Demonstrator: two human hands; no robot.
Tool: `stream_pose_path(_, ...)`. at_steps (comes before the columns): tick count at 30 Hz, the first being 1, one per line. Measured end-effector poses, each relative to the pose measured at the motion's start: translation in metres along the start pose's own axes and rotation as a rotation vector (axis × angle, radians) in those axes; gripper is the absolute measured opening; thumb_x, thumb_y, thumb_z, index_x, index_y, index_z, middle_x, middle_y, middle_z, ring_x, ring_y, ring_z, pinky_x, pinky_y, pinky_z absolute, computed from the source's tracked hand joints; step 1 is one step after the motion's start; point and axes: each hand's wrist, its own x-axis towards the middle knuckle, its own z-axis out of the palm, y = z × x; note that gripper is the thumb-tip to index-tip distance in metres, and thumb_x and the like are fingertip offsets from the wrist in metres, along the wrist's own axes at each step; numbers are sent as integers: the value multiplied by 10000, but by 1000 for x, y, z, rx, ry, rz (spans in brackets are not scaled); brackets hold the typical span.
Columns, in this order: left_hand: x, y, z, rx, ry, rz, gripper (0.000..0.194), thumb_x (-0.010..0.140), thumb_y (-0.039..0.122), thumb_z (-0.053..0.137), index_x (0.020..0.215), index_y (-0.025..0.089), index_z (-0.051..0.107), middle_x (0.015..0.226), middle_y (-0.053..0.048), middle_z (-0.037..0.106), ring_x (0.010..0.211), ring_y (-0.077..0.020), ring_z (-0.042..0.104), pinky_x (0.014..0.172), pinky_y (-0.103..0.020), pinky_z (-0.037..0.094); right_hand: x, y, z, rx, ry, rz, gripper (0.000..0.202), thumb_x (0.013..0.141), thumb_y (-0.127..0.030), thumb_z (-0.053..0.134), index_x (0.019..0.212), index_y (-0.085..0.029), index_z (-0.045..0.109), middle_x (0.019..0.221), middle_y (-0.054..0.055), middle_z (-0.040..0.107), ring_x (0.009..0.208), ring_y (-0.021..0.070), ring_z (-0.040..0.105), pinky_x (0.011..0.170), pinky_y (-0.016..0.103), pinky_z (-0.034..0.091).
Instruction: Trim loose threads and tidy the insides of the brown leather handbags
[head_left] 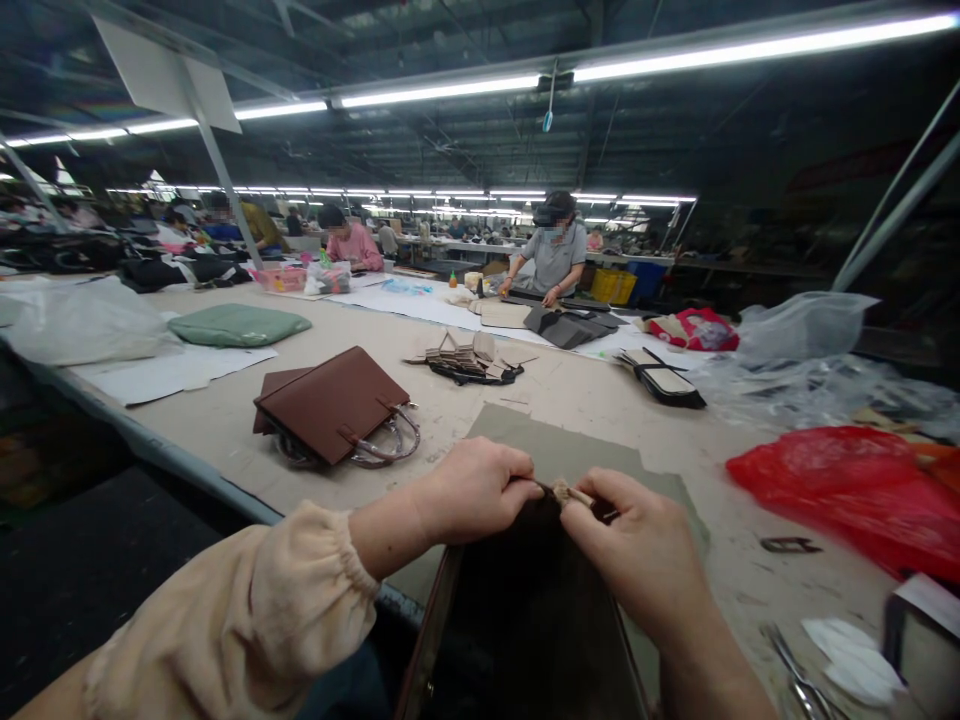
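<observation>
A dark brown bag (525, 620) stands upright at the table's near edge, its dark inside turned toward me. My left hand (480, 490) pinches the left part of its far top edge between thumb and fingers. Just to the right, my right hand (637, 540) closes its thumb and index finger on a small light tan piece (576, 495) at the same edge. Between the fingertips sits a frayed beige bit. Under and behind the bag lies a grey-green sheet (555, 445).
Brown bags with wrapped handles (337, 405) lie left, a pile of strips (476, 360) beyond. At right are red plastic (840, 490), small snips (790, 545), scissors (802, 680) and clear plastic (810, 350). A person in grey (559, 255) works across the table.
</observation>
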Motion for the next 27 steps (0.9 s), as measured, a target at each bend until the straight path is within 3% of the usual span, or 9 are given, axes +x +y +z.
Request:
stream_pose_path(8, 1, 1, 1, 16, 7, 6, 250, 821, 339, 462, 720, 183, 628, 685, -13, 635, 648, -129, 546, 578, -212, 355, -4, 7, -18, -5, -101, 88, 235, 667, -265, 544, 468, -193, 444, 429, -56, 404, 440, 91, 422, 424, 201, 279)
stream_pose_path(11, 2, -9, 0, 24, 27, -28, 272, 827, 352, 454, 716, 174, 627, 674, -18, 629, 648, -131, 543, 580, -215, 355, -6, 19, -26, 75, -178, 145, 207, 698, -311, 540, 527, -193, 544, 454, -41, 489, 463, 113, 484, 417, 200, 321)
stream_pose_path(16, 3, -17, -2, -2, 22, -23, 275, 829, 360, 452, 729, 175, 628, 669, -11, 622, 646, -127, 539, 581, -212, 355, -5, 40, -25, 252, 14, 222, 211, 726, -327, 561, 826, -182, 677, 753, 33, 680, 675, 185, 625, 543, 229, 467)
stream_pose_path(20, 3, -15, 0, 5, 27, -4, 270, 831, 354, 450, 730, 176, 627, 672, -13, 625, 642, -127, 541, 575, -214, 353, -2, 37, -15, 296, 73, 115, 217, 752, -304, 553, 880, -197, 691, 872, 52, 688, 786, 198, 634, 674, 271, 499)
stream_pose_path(27, 4, -15, 1, 23, 38, 9, 267, 830, 353, 453, 712, 176, 614, 675, -16, 631, 639, -127, 544, 573, -214, 353, 0, 19, -2, 282, 8, -55, 155, 789, -267, 542, 835, -219, 682, 843, 22, 672, 761, 158, 618, 636, 233, 482)
